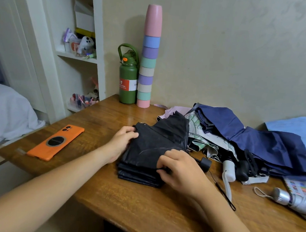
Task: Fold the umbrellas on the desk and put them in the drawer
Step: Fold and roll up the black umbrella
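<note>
I note left hand (123,141) and right hand (177,169) pinching the black umbrella (153,148) pleats; releasing risks unfolding toward the navy umbrella (255,141) at three o'clock.

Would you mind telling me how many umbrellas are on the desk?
4, perhaps more hidden: black umbrella under both hands, patterned white-handled umbrella beside it, navy umbrella behind, silver umbrella at right edge.

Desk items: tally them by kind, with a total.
Umbrellas: 4 at least, black, navy, green-patterned, silver
Stacked cups: 10, as far as the colour bands show
Bottle: 1
Phone: 1
Total: 16
</note>
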